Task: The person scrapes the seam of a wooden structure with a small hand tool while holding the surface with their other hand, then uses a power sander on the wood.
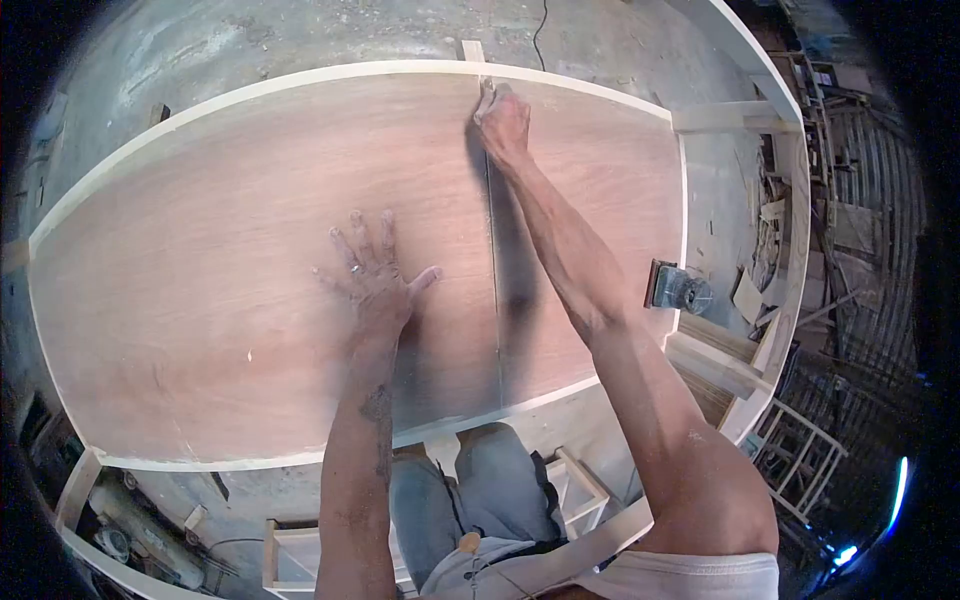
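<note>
A broad reddish-brown plywood panel point(230, 200) with pale edging lies in front of me. A thin dark seam point(492, 260) runs across it from near to far. My left hand point(375, 275) is pressed flat on the panel left of the seam, fingers spread, holding nothing. At the seam's far end, close to the far edging, my right hand point(505, 125) is closed with its fingertips down at the line. What is pinched in it, if anything, is too small to make out. Dust coats the left fingers.
A power sander point(680, 288) rests at the panel's right edge. Wooden frame rails point(790, 200) curve along the right side. Beyond the far edging lies a dusty concrete floor point(330, 40), with a dark cable point(540, 35). A small wooden frame point(580, 490) stands by my legs.
</note>
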Demonstrator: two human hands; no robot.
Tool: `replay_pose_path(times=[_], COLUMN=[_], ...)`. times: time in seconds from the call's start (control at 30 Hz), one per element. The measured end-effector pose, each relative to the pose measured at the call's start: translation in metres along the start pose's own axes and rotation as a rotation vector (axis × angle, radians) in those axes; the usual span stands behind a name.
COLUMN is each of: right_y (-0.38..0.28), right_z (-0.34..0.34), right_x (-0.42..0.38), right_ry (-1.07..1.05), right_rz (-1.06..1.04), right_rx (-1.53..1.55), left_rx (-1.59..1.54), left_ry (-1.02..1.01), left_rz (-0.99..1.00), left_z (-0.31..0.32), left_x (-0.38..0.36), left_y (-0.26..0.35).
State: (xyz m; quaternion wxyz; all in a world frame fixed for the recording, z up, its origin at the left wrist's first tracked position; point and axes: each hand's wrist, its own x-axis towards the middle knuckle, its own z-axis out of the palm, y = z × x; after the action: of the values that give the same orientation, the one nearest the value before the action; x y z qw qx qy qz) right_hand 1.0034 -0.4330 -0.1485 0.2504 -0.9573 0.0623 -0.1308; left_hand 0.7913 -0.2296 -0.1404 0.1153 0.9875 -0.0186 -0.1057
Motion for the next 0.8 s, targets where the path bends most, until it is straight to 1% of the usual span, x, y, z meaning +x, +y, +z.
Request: replay_pose_path(times=[0.07,0.17,0.27,0.37,0.47,0.67,0.77,0.8], right_y=[0.001,0.011,0.004,0.004,0.003,-0.002,-0.004,-0.001], right_z=[0.0,0.011,0.008,0.009,0.006,0.004,0.006,0.008], right_x=[0.004,0.008,0.006,0.007,0.007,0.015,0.014,0.013], right_ry=[-0.034,0.0,-0.03,-0.027,-0.02,-0.128,-0.132,-0.139], right_rz=[0.02,-0.034,-0.048,0.018,-0.017,0.062,0.081,0.058], right_rx=[-0.017,-0.086,-0.08,-0.059,-0.079,-0.146,-0.133,-0.14], left_rx=[0.006,-0.005,-0.001,-0.016,-0.06,-0.065,-0.082,-0.077], left_ry=[0.077,0.074,0.025,0.029,0.019,0.022,0.062,0.025], left_rz=[0.027,0.021,0.015,0.004,0.005,0.008,0.013,0.0], left_z=[0.002,0.006,0.001,0.001,0.005,0.005,0.006,0.004], left_x=[0.001,0.0,0.001,0.001,0.001,0.001,-0.001,-0.001], left_y=[-0.002,-0.003,-0.002,-0.001,-0.003,-0.003,-0.003,-0.003])
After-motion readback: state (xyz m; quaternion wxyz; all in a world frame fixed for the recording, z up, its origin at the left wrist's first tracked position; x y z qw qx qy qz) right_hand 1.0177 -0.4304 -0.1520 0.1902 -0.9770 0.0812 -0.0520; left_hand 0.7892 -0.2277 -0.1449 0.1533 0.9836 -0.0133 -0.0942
